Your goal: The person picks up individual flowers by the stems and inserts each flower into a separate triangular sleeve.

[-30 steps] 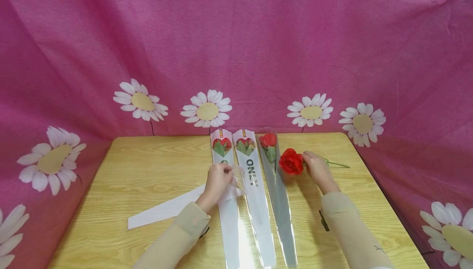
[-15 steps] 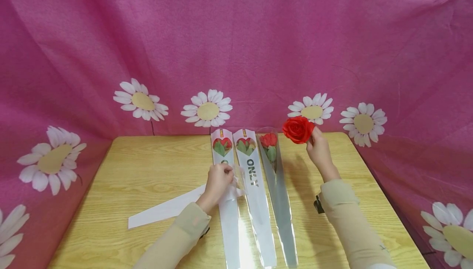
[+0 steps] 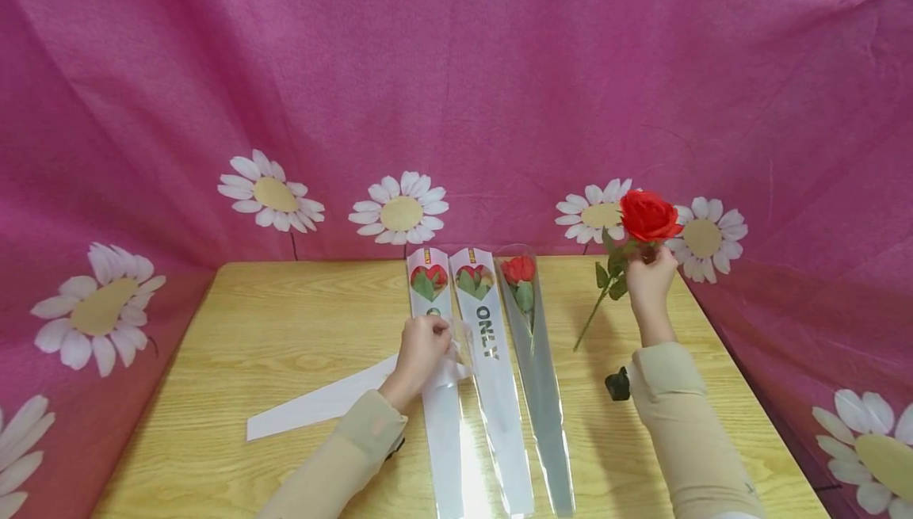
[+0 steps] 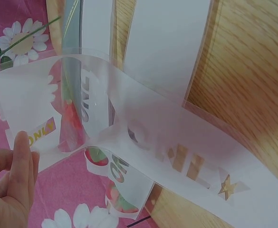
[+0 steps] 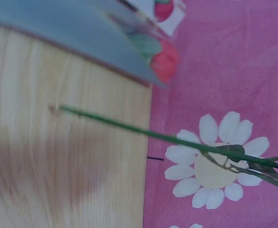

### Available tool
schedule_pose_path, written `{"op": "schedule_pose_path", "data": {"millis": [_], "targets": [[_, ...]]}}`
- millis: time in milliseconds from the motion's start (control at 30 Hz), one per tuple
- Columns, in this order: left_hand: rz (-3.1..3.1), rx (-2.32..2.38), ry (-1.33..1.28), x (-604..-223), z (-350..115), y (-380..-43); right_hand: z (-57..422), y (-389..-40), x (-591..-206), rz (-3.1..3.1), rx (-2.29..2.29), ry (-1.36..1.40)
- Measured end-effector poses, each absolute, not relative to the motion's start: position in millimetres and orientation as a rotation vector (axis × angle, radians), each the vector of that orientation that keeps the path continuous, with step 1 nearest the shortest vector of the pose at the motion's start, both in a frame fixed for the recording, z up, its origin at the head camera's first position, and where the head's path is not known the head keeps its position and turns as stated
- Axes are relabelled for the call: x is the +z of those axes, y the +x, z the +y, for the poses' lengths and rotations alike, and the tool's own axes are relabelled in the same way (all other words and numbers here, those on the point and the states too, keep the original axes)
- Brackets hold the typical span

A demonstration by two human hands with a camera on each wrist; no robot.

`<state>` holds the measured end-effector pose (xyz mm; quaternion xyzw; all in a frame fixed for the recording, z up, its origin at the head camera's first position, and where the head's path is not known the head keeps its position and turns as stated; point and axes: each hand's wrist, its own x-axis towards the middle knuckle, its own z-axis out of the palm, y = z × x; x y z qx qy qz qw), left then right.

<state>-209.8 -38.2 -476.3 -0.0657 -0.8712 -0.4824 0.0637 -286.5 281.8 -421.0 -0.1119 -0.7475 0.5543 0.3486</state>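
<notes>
My left hand (image 3: 422, 349) pinches the top edge of a white-and-clear flower sleeve (image 4: 200, 137) printed ONLY. In the left wrist view the sleeve's mouth gapes and it has a heart-shaped window. Its narrow end (image 3: 307, 408) points left across the table. My right hand (image 3: 651, 289) holds an artificial red rose (image 3: 649, 216) just below the bloom, raised over the table's far right part. The rose's green stem (image 5: 129, 128) slants down and left, with leaves close to the hand.
Three roses in sleeves lie side by side on the wooden table (image 3: 285, 305): two in white ONLY sleeves (image 3: 437, 408) (image 3: 502, 408), one in a grey-backed sleeve (image 3: 544, 400). A pink daisy-print cloth (image 3: 456, 91) surrounds the table's back and sides.
My right hand has lifted the rose from beside the grey-backed sleeve, then carried it right and turned its bloom upward. My left hand and its sleeve have stayed put.
</notes>
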Motion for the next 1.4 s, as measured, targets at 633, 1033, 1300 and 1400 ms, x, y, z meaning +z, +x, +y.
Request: {"op": "schedule_pose_path", "data": {"millis": [633,1033,1300,1400], "targets": [[-2.619,-1.438,-0.199,-477.4,-33.5,-209.9,264.6,-272.7,-407.5,-0.821,2.383,-0.44],[-2.659,-1.453,-0.183,-474.3,-28.6,-211.7,236.7,-261.5,-379.8,-0.655,2.525,-0.283],[-2.675,-1.378,-0.208,-473.4,-26.1,-213.6,210.1,-249.5,-366.3,-0.732,2.574,-0.063],[-2.683,-1.363,-0.202,-472.6,-25.2,-213.8,200.0,-245.9,-364.0,-0.807,2.543,-0.009]]}}
